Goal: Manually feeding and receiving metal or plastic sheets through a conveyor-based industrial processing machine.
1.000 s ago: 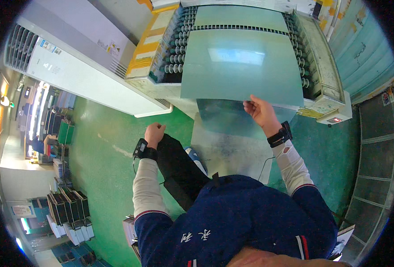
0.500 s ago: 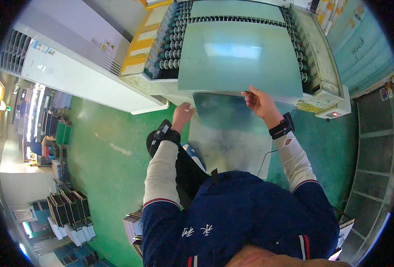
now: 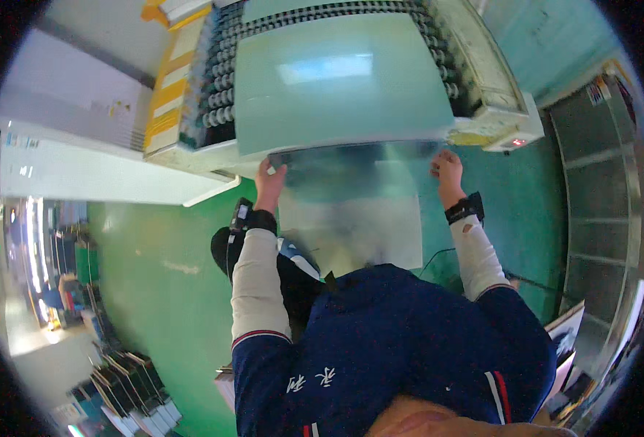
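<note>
A pale green, glossy sheet [image 3: 336, 87] lies on the rollers and juts past the machine's front edge. Below that front edge is a dark, shiny sheet [image 3: 336, 171], its top edge running just under the green one. My left hand [image 3: 269, 186] is at the dark sheet's upper left corner, thumb and fingers closed on it. At its right edge, near the upper corner, is my right hand [image 3: 448, 177], fingers curled and pinched against the edge. The contact there is small and hard to make out. Both wrists wear black bands.
Rows of rollers [image 3: 220, 98] run inside the machine, whose right side wall [image 3: 493, 80] ends in a box with a red display. A white cabinet [image 3: 103, 171] stands at left, a grey metal frame [image 3: 598, 189] at right. A pale board [image 3: 351, 233] lies below the dark sheet.
My left hand has moved up to the dark sheet's left corner. My right hand has left the green sheet's edge and come down to the dark sheet's right side. The view has shifted.
</note>
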`<action>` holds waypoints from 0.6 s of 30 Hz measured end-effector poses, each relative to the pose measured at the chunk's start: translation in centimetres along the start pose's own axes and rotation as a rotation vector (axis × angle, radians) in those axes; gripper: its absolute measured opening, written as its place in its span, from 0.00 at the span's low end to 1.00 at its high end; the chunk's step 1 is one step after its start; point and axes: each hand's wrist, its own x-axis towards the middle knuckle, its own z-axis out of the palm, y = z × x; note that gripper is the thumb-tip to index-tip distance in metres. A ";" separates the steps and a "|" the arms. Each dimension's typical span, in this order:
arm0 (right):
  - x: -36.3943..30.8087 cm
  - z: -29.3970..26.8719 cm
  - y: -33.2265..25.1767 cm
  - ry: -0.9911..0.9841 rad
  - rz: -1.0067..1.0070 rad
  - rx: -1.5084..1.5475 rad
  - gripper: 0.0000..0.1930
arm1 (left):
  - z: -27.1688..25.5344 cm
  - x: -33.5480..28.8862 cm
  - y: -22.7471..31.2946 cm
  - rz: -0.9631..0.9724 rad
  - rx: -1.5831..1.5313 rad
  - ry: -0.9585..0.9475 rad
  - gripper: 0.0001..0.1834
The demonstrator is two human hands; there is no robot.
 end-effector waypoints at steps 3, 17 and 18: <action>0.6 -0.9 -0.4 0.083 -0.121 -0.126 0.23 | 0.2 0.5 -1.7 0.040 0.019 0.025 0.36; -0.3 0.1 1.0 0.056 -0.155 -0.152 0.33 | 0.6 -1.1 -2.4 -0.034 -0.138 -0.045 0.35; 0.1 -0.3 1.2 0.038 -0.216 -0.202 0.33 | 0.7 -1.4 -2.2 -0.046 -0.151 -0.047 0.35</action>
